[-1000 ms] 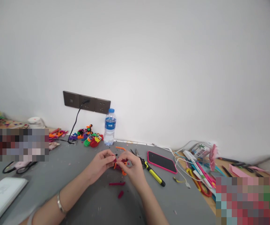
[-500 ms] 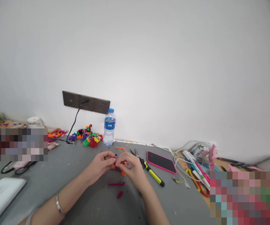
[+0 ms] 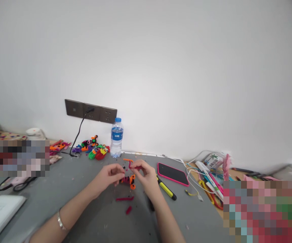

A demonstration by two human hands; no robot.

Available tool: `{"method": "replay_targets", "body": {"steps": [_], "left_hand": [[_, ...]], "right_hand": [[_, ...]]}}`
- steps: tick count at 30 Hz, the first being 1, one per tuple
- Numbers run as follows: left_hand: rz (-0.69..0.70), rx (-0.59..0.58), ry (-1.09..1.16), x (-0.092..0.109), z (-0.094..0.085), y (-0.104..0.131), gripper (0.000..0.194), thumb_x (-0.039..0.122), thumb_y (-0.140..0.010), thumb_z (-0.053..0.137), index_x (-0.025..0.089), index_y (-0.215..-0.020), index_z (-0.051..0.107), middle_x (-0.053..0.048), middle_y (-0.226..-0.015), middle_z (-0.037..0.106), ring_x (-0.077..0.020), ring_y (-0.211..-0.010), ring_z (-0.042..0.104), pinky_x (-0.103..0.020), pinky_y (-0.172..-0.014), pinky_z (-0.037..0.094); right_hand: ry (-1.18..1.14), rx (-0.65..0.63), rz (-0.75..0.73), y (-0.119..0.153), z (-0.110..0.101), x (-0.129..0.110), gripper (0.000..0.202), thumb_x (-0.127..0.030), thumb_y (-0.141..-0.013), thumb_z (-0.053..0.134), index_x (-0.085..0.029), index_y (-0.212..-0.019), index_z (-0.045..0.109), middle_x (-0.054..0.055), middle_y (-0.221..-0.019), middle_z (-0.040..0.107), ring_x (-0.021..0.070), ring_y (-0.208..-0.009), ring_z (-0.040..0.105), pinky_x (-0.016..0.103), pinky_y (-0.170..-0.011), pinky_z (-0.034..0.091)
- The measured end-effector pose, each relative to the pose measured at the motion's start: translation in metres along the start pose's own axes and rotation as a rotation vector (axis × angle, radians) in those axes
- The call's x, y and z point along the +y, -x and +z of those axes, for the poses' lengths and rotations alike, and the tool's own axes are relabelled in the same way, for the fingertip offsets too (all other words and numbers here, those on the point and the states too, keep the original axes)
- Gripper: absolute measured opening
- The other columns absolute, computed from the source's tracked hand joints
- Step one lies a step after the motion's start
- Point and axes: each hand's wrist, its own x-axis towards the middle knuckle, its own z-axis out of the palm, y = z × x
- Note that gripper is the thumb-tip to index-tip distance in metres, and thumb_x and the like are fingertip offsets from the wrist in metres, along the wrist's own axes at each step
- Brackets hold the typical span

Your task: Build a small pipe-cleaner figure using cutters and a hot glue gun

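Observation:
My right hand (image 3: 144,173) pinches a short red pipe cleaner (image 3: 130,164) between thumb and fingers; its bent end sticks out to the left. My left hand (image 3: 112,174) is closed in a pinch beside it, fingertips a little apart from the right ones. What those fingers hold, if anything, is too small to tell. Just below and between both hands lies a small figure (image 3: 132,182) of orange, black and dark red fuzzy stems, partly covered by the left fingers. Closer to me on the grey table are a red stem (image 3: 125,199) and a short red piece (image 3: 128,210).
An orange stem (image 3: 128,160) lies beyond the hands, near a water bottle (image 3: 116,138) and fuzzy figures (image 3: 101,152). To the right are a yellow-black tool handle (image 3: 167,189), a pink-edged phone (image 3: 173,173) and cables (image 3: 193,180). A white box (image 3: 2,216) sits left.
My right hand has drawn slightly up and away from my left fingertips with the red pipe cleaner. More of the small figure shows between the hands. The view has shifted slightly.

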Motion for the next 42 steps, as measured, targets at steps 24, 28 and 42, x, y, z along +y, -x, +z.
{"method": "replay_targets", "body": {"steps": [24,28,42], "left_hand": [[-0.004,0.061,0.079,-0.005,0.005,-0.001,0.038,0.053,-0.074,0.067,0.018,-0.071,0.053,0.011,-0.047,0.033,-0.0058,-0.044,0.021,-0.020,-0.044,0.015],[-0.039,0.025,0.063,0.000,0.004,-0.001,0.040,0.053,-0.071,0.070,0.016,-0.065,0.055,0.009,-0.050,0.038,-0.0060,-0.046,0.023,-0.021,-0.045,0.015],[-0.150,-0.199,-0.220,0.011,-0.006,0.005,0.037,0.050,-0.071,0.069,0.015,-0.062,0.066,0.003,-0.056,0.054,-0.0094,-0.052,0.033,-0.024,-0.051,0.021]], "right_hand": [[0.060,-0.077,0.075,0.003,0.007,0.001,0.003,-0.018,-0.078,0.063,-0.019,-0.081,0.062,0.000,-0.076,0.060,0.0138,-0.067,0.052,0.025,-0.063,0.043],[-0.067,-0.061,0.133,0.003,0.004,-0.001,0.006,-0.024,-0.079,0.064,-0.019,-0.077,0.063,0.002,-0.076,0.064,0.0164,-0.071,0.057,0.028,-0.066,0.046],[-0.214,-0.290,0.231,0.003,-0.002,-0.008,0.013,-0.031,-0.077,0.070,-0.019,-0.077,0.066,0.002,-0.078,0.065,0.0164,-0.075,0.060,0.028,-0.069,0.048]]}}
